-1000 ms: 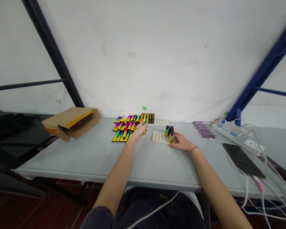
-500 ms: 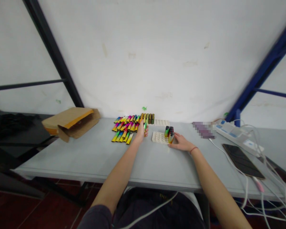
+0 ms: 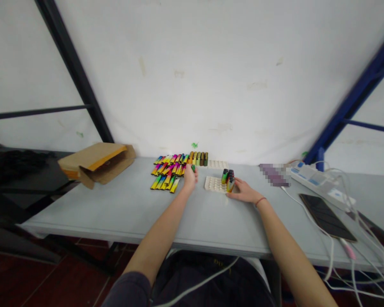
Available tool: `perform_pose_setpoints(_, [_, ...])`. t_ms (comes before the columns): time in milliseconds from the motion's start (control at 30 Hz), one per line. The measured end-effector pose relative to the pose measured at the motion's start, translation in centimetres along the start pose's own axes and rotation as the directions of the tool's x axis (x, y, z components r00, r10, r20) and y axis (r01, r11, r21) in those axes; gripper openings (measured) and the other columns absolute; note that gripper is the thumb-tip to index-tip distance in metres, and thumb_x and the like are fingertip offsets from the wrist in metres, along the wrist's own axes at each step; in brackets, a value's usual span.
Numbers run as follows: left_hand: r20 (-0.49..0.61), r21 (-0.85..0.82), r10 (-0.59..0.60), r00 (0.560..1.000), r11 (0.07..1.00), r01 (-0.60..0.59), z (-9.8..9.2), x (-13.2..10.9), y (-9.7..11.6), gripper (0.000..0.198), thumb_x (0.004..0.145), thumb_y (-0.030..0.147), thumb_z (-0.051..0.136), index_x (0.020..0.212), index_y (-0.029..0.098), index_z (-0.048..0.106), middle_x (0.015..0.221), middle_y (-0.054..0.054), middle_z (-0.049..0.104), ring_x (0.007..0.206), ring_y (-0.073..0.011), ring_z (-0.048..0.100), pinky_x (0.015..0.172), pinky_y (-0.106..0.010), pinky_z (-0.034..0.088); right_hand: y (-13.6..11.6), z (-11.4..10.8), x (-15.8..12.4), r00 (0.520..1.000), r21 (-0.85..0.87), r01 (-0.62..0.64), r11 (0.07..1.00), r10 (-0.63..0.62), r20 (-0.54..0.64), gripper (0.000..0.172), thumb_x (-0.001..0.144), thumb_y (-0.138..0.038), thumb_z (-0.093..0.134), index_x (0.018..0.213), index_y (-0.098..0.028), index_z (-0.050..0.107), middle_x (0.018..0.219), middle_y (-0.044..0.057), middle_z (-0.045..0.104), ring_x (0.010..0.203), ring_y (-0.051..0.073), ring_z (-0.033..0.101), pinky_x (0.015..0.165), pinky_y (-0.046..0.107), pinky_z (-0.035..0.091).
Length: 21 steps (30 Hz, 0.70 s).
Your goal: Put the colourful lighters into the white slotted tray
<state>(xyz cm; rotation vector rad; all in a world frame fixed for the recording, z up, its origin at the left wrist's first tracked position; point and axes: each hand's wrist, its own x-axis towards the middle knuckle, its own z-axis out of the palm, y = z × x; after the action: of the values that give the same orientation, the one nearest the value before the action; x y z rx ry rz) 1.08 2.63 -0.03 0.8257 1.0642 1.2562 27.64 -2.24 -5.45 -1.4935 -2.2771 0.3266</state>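
My left hand (image 3: 190, 177) is closed around a green lighter (image 3: 193, 169), most of it hidden by the fingers. Just left of that hand, several rainbow-coloured lighters (image 3: 164, 182) lie in rows on the table. My right hand (image 3: 245, 192) grips the right end of a white holed tray (image 3: 213, 184), thumb in front and fingers behind. Several lighters stand upright in that end, among them a green one (image 3: 224, 176) and a yellow-orange one (image 3: 230, 185) close beside my right thumb.
Behind my left hand, upright lighters (image 3: 198, 158) stand in rows beside a second white tray (image 3: 218, 164) near the wall. An open cardboard box (image 3: 96, 162) lies at left. To the right are a phone (image 3: 326, 216), a power strip (image 3: 321, 185) and loose white cables.
My left hand has turned slightly near the same spot, so less of the green lighter shows. My right hand stays at the tray's end.
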Motion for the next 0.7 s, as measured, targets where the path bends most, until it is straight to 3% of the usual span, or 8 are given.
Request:
perform_pose_setpoints(133, [-0.100,-0.072,0.027,0.995,0.997,-0.034,0.16,-0.66,0.26,0.032,0.092,0.037,0.030,0.063,0.023,0.036,0.044,0.009,0.025,0.034,-0.0067,0.016,0.036,-0.018,0.014,0.02,-0.01,-0.03,1.000,0.023,0.009,1.000,-0.009,-0.014,0.072,0.077,-0.059,0.070,0.135,-0.018,0.060,0.143,0.018,0.057,0.129,0.038,0.056,0.111,0.054,0.043])
perform_pose_setpoints(433, [-0.056,-0.083,0.014,0.998,0.996,-0.019,-0.03,-1.06,0.30,0.043,0.093,0.054,0.031,0.063,0.024,0.034,0.045,0.010,0.021,0.034,-0.0065,0.016,0.036,-0.019,0.015,-0.11,-0.09,-0.03,1.000,0.025,0.013,1.000,-0.013,-0.018,0.070,0.077,-0.059,0.069,0.135,-0.019,0.060,0.145,0.017,0.056,0.130,0.039,0.056,0.110,0.056,0.044])
perform_pose_setpoints(700, [-0.055,-0.114,0.048,0.997,0.992,-0.054,0.13,-1.11,0.55,0.038,0.095,0.047,0.028,0.066,0.023,0.036,0.044,0.009,0.022,0.033,-0.0067,0.018,0.036,-0.019,0.015,-0.35,-0.19,-0.10,1.000,0.017,-0.010,1.000,0.010,-0.003,0.075,0.077,-0.060,0.069,0.136,-0.015,0.059,0.145,0.020,0.055,0.130,0.040,0.055,0.112,0.055,0.042])
